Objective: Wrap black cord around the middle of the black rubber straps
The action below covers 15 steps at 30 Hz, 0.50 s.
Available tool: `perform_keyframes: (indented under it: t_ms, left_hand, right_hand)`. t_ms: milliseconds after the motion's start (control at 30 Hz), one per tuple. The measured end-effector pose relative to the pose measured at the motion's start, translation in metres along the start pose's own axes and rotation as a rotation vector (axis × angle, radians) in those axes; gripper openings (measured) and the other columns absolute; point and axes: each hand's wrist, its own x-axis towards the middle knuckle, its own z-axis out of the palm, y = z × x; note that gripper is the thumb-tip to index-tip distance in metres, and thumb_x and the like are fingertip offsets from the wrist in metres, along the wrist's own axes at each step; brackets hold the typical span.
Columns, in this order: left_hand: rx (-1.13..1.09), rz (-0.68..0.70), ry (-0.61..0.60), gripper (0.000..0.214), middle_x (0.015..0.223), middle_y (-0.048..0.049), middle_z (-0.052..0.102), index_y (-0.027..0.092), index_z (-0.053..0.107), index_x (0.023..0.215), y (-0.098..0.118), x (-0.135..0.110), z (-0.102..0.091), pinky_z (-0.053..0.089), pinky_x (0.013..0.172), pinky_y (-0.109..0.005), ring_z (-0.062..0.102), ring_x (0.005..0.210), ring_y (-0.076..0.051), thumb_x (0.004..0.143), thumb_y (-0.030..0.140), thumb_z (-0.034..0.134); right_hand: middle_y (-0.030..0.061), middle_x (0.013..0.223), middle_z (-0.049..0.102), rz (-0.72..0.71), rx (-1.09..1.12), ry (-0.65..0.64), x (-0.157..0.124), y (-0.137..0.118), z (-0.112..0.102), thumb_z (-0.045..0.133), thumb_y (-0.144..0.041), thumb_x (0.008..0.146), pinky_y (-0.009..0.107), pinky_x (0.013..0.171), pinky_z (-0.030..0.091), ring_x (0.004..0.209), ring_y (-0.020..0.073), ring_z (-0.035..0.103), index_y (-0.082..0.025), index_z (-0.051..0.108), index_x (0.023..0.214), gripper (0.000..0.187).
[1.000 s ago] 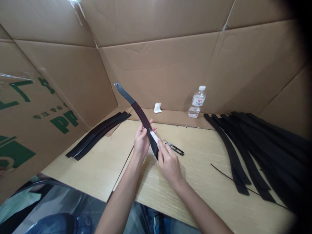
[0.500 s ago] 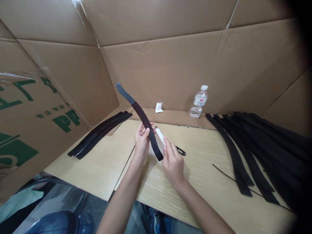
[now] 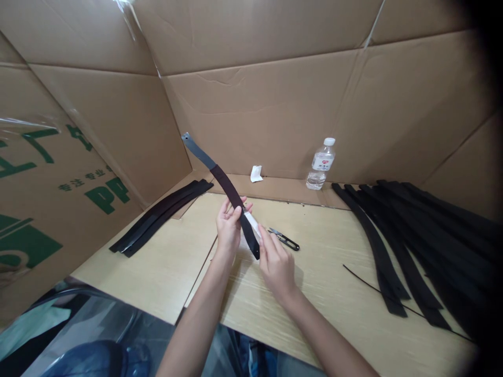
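My left hand (image 3: 229, 225) is closed around a long curved black strip (image 3: 227, 186), its thumb on the front face. The strip tilts up to the left, with a dark brownish middle and a greyer far end that has a small hole. Pinched in my right hand (image 3: 278, 259) is a slim white-handled tool (image 3: 251, 221). The tool's tip meets the strip's right edge beside my left fingers; whether it cuts in or only touches, I cannot tell. Black thread snips (image 3: 285, 240) lie on the table just behind my right hand.
Several black strips (image 3: 157, 220) lie at the left of the table (image 3: 314, 293), and a larger pile of strips (image 3: 416, 246) at the right. A thin black cord (image 3: 367, 285) lies there too. A water bottle (image 3: 321, 165) and white scrap (image 3: 257, 173) stand by the cardboard wall (image 3: 251, 120).
My right hand has moved slightly up and left, bringing the white tool against the strip's edge. The strip's upper end has shifted a little left and down. More of the snips shows.
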Motion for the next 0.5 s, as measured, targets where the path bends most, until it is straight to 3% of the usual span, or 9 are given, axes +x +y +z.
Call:
perform_keyframes:
  t_ms: [500]
  left_hand:
    - [-0.023, -0.055, -0.029, 0.047, 0.126, -0.0136, 0.057, 0.017, 0.051, 0.123, 0.0056, -0.0019, 0.0041, 0.051, 0.076, -0.028, 0.065, 0.091, -0.019, 0.078, 0.019, 0.064]
  right_hand:
    - [0.0108, 0.097, 0.064, -0.023, -0.103, -0.019, -0.0010, 0.0022, 0.0038, 0.036, -0.014, 0.097, 0.027, 0.061, 0.047, 0.074, 0.0186, 0.062, -0.009, 0.056, 0.127, 0.037]
